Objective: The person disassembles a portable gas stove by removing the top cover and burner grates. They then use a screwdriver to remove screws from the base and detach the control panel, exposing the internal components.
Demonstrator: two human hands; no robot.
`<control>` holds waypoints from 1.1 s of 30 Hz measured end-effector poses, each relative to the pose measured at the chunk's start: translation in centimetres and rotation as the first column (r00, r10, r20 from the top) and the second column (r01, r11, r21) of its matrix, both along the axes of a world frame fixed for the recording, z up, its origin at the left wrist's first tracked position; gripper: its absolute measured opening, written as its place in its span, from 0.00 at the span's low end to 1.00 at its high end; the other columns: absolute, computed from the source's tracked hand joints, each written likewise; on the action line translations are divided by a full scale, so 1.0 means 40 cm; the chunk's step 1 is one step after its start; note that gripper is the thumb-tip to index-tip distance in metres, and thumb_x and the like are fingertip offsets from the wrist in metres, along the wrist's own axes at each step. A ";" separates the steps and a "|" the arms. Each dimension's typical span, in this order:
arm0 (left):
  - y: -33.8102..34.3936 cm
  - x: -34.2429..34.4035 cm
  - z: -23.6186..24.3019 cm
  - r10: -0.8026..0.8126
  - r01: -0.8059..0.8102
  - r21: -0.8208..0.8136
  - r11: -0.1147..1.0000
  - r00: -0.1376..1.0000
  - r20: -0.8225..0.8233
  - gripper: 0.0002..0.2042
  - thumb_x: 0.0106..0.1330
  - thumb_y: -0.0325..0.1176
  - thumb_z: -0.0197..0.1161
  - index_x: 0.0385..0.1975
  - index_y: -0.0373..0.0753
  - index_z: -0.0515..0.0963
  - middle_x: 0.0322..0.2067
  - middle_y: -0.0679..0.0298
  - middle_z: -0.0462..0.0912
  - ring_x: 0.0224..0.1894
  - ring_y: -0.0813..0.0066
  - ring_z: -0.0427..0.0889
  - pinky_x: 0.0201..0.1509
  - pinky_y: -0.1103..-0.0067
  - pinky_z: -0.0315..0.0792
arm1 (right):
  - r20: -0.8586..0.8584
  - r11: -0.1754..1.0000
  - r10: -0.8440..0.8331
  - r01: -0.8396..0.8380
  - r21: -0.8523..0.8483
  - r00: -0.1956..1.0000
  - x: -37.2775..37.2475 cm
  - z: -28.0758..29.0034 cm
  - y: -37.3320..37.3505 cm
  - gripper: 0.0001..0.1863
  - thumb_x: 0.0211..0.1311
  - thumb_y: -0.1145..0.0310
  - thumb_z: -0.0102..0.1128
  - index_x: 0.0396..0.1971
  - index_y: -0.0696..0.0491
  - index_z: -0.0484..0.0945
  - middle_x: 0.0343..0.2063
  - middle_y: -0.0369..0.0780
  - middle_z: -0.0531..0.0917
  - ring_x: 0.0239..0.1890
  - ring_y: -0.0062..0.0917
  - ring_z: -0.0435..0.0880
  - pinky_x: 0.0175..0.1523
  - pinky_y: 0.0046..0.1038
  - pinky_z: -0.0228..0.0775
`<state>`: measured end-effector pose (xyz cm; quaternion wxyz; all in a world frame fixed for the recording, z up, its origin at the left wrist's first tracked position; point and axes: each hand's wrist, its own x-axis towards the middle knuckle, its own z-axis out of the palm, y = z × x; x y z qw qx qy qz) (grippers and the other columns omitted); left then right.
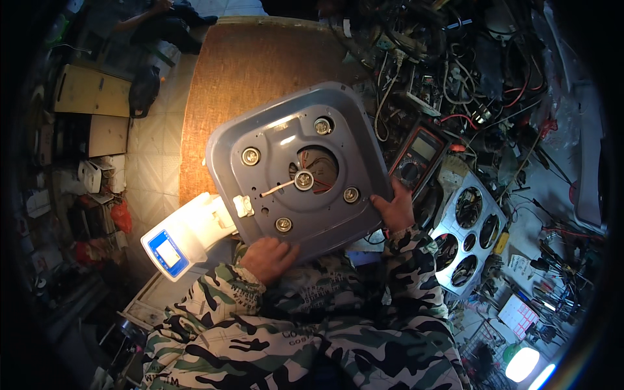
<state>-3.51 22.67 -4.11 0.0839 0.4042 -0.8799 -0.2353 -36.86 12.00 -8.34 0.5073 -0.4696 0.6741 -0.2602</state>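
Observation:
A grey square metal housing (305,227) with rounded corners and a raised rim lies tilted before me, partly over the wooden tabletop. Several round metal discs (250,156) are set in it. Wires show through its large round hole (330,170), and a narrow strip (278,189) runs to the middle disc. My left hand (268,259) has its fingers curled over the near edge. At the right near corner, my right hand (395,207) grips the rim, thumb on top and other fingers partly hidden. A small white fitting (243,206) sits at the left edge.
Left of the housing is a white device with a blue panel (167,252). A multimeter (416,156) and a white plate with round openings (469,234) lie to the right, amid tangled cables (455,84). Another person's dark-clothed leg (166,32) shows at the far left.

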 end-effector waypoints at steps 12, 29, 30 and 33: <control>0.007 -0.003 -0.011 0.093 -0.088 -0.051 0.995 0.990 0.110 0.16 0.57 0.30 0.61 0.46 0.39 0.82 0.46 0.59 0.81 0.49 0.61 0.78 0.62 0.61 0.70 | -0.517 1.000 0.026 -0.023 0.012 0.856 0.067 0.011 0.032 0.40 0.49 0.62 0.79 0.63 0.56 0.70 0.47 0.55 0.84 0.50 0.54 0.84 0.53 0.50 0.78; -0.002 0.012 0.041 0.068 -0.039 -0.093 0.995 0.940 0.334 0.12 0.62 0.31 0.60 0.44 0.38 0.83 0.55 0.57 0.81 0.63 0.57 0.75 0.72 0.50 0.58 | -0.364 0.941 -0.331 0.332 -0.062 0.871 -0.158 -0.007 0.385 0.12 0.62 0.69 0.69 0.38 0.62 0.82 0.28 0.46 0.88 0.31 0.31 0.89 0.38 0.31 0.79; -0.012 0.023 0.044 0.076 -0.047 -0.093 0.995 0.935 0.345 0.12 0.62 0.31 0.60 0.44 0.39 0.83 0.55 0.58 0.81 0.63 0.57 0.75 0.72 0.49 0.57 | -0.332 0.933 -0.352 0.358 -0.045 0.875 -0.163 -0.018 0.403 0.11 0.61 0.70 0.69 0.38 0.62 0.82 0.27 0.46 0.88 0.31 0.32 0.89 0.37 0.31 0.79; -0.044 0.050 0.059 0.061 -0.030 -0.088 0.996 0.929 0.365 0.12 0.60 0.31 0.62 0.44 0.42 0.84 0.54 0.60 0.81 0.63 0.59 0.74 0.72 0.46 0.55 | -0.311 0.927 -0.371 0.372 -0.058 0.875 -0.159 -0.036 0.427 0.11 0.59 0.69 0.69 0.36 0.60 0.82 0.27 0.47 0.86 0.30 0.37 0.88 0.36 0.32 0.77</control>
